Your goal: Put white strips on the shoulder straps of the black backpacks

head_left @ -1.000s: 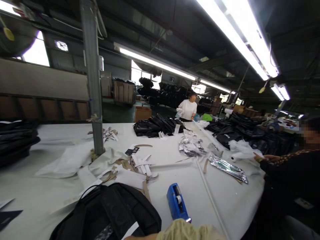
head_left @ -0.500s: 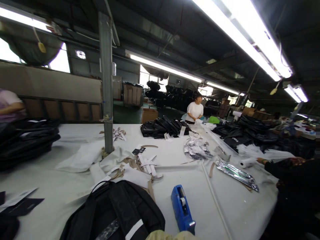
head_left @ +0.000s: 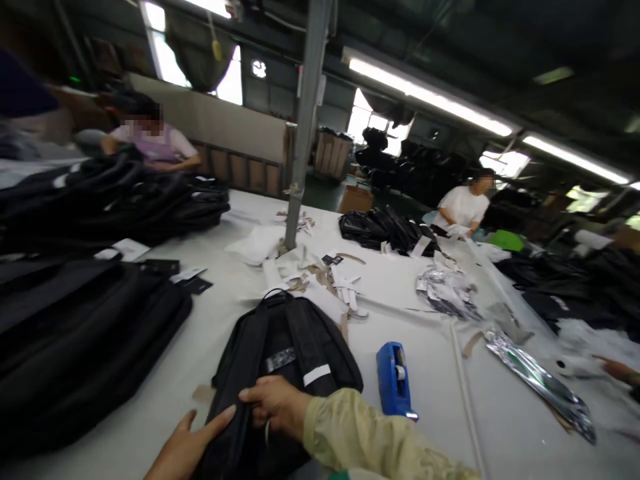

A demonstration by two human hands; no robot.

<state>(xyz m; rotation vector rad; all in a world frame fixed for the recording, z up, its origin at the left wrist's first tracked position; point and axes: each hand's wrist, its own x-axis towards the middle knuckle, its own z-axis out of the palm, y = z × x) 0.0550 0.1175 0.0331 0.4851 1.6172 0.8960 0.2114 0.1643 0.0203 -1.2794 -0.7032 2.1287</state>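
Note:
A black backpack [head_left: 327, 340] lies strap side up on the white table in front of me. My right hand [head_left: 281, 403], in a pale yellow sleeve, has its fingers curled and pinched on the backpack's left shoulder strap [head_left: 245, 363]. At the bag's lower left edge is my left hand [head_left: 186, 445], thumb and forefinger apart, the forefinger against the black fabric; its other fingers are hidden. A white strip [head_left: 317, 373] crosses the right strap. Between the straps sits a shiny clear packet [head_left: 281, 360]. A blue tape dispenser [head_left: 391, 377] stands right of the bag.
Black bags [head_left: 85, 333] are piled at left, with labels [head_left: 197, 283] beside them. A metal post [head_left: 303, 127] rises behind paper scraps [head_left: 313, 283]. Plastic packets [head_left: 445, 290] and a silvery sleeve [head_left: 543, 380] lie at right. Co-workers [head_left: 463, 207] stand beyond; another person's hand [head_left: 617, 370] is far right.
My view has swung left and down, so the table's contents sit farther right in the picture. Both my hands are now in view at the backpack; before, only a bit of sleeve showed.

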